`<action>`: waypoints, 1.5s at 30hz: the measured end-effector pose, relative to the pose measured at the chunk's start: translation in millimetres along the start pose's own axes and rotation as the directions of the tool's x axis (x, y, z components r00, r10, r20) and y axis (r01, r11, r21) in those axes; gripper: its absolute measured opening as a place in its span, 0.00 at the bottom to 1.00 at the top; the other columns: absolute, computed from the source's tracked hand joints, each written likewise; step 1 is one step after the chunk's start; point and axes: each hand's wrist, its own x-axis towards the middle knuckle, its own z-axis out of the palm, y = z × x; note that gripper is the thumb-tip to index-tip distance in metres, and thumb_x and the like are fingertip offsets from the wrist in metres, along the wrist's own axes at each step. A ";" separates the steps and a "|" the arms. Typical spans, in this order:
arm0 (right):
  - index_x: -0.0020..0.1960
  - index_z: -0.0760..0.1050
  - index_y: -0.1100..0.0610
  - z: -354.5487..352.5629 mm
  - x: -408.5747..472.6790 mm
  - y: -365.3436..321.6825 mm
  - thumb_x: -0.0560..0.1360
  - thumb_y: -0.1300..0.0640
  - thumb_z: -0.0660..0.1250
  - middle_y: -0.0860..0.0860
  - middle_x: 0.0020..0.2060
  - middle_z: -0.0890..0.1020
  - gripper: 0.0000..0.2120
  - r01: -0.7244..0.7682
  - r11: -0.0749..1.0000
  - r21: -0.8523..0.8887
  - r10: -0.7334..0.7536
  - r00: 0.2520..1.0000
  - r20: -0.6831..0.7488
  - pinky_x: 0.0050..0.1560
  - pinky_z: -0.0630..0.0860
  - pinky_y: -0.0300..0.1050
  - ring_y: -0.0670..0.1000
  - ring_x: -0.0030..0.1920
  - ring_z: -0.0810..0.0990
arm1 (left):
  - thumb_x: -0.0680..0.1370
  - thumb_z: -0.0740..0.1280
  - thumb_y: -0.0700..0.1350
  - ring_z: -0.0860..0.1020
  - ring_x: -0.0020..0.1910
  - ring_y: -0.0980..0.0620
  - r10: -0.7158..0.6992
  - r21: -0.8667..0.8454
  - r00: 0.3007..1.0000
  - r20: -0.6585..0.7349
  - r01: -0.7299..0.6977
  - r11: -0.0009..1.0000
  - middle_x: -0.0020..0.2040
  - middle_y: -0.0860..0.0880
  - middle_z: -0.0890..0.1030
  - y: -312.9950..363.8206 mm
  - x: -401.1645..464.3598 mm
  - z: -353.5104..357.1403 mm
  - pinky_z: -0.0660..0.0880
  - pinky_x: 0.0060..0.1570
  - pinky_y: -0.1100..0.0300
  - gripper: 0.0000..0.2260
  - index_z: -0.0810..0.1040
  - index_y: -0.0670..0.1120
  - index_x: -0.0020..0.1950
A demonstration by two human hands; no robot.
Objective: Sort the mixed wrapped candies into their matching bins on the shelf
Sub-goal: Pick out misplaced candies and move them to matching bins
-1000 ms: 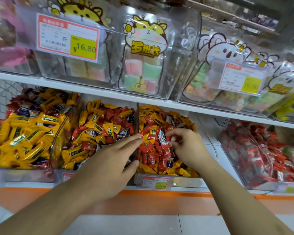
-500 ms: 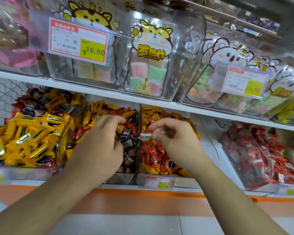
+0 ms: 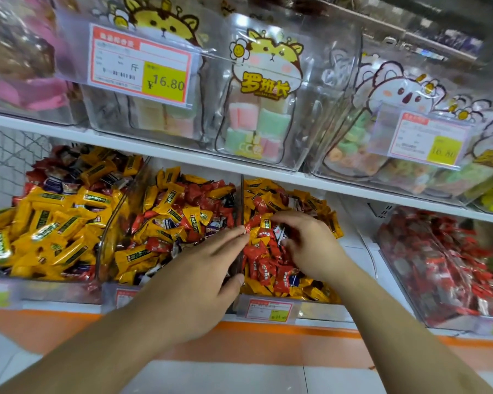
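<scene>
Reaching over the lower shelf, the person has both hands at the clear bins of wrapped candies. The left hand (image 3: 208, 268) is spread flat, fingers straight and close together, lying across the divider (image 3: 241, 211) between the middle bin (image 3: 108, 291) and the bin to its right (image 3: 319, 308); its fingertips touch the red candies (image 3: 264, 265) just past that divider, and it grips nothing that I can see. The right hand (image 3: 308, 245) sits in the right-hand bin with its fingers curled down into the pile of red and yellow wrappers; they seem to pinch at a small red-and-white piece, but the blur there keeps me from telling whether anything is truly held.

The middle bin holds a mix of yellow candies (image 3: 170, 200), red ones and a few dark wrappers. The leftmost bin (image 3: 40, 294) is mostly long yellow bars (image 3: 49, 223) with red and dark pieces toward the back. Farther right, well apart from the hands, a slanted clear bin (image 3: 404, 280) is full of red wrappers.

On the upper shelf (image 3: 182, 155) stand clear bins of pastel sweets with cartoon animal stickers and a price tag (image 3: 140, 64) reading 16.80.
</scene>
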 end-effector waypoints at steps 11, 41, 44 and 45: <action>0.50 0.82 0.51 2.9 0.2 11.2 0.68 0.65 0.79 0.46 0.55 0.80 0.15 -0.059 0.998 -0.034 0.055 0.995 -0.087 0.63 0.71 0.42 0.50 0.60 0.77 | 0.85 0.58 0.57 0.45 0.72 0.74 0.021 0.012 1.000 -0.007 -0.021 1.000 0.82 0.68 0.48 -0.7 1.7 3.0 0.41 0.56 0.87 0.29 0.48 0.62 0.84; 0.49 0.82 0.47 -45.7 -47.6 -16.4 0.72 0.66 0.76 0.42 0.43 0.84 0.15 -0.212 0.908 0.362 0.239 0.971 -0.031 0.50 0.79 0.37 0.40 0.48 0.81 | 0.85 0.59 0.54 0.54 0.79 0.66 0.042 0.001 0.997 -0.071 -0.042 0.999 0.81 0.70 0.49 5.2 3.3 -6.0 0.48 0.69 0.73 0.26 0.56 0.62 0.83; 0.49 0.81 0.47 -39.8 -65.0 -8.2 0.71 0.61 0.79 0.41 0.45 0.83 0.13 -0.289 0.921 0.260 0.277 0.957 0.082 0.47 0.73 0.32 0.36 0.47 0.79 | 0.85 0.56 0.59 0.55 0.80 0.63 0.024 0.011 0.999 0.026 -0.025 1.000 0.81 0.70 0.39 7.0 2.9 2.4 0.55 0.73 0.67 0.30 0.46 0.61 0.84; 0.50 0.80 0.47 -37.3 -67.6 -6.6 0.71 0.58 0.80 0.41 0.46 0.83 0.13 -0.298 0.930 0.217 0.281 0.954 0.106 0.48 0.73 0.33 0.36 0.48 0.79 | 0.85 0.55 0.60 0.61 0.78 0.62 0.007 0.025 0.998 0.056 -0.009 1.000 0.80 0.70 0.36 8.0 1.8 3.7 0.61 0.72 0.65 0.31 0.43 0.61 0.84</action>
